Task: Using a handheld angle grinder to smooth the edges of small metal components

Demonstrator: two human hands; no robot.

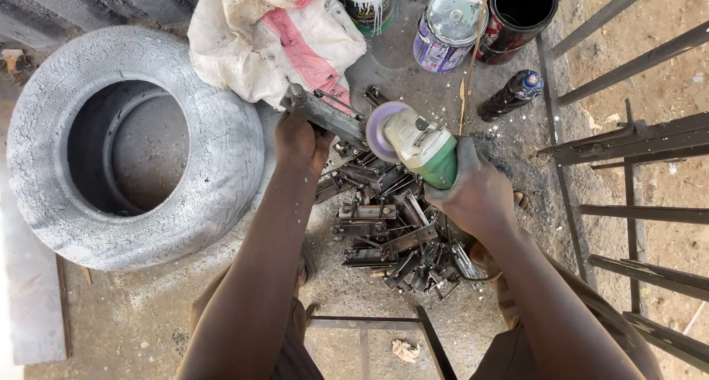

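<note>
We clamp right hand (480, 195) round green grinder (425, 147); left hand (299, 140) grips bracket (329, 114) tight, disc (384, 129) at its end. Best keep disc angle shallow, bracket braced, fingers clear. Both arms reach forward over scrap pile (388, 236); tyre (133, 147) left of pile, paint cans (447, 29) beyond.

My green-and-cream angle grinder (425, 149) sits tilted, its round purple-grey disc (385, 131) facing left and touching the end of the long grey metal bracket piece (325, 113). That piece slants from upper left down to right, raised above the heap of similar dark steel brackets (391, 236).
</note>
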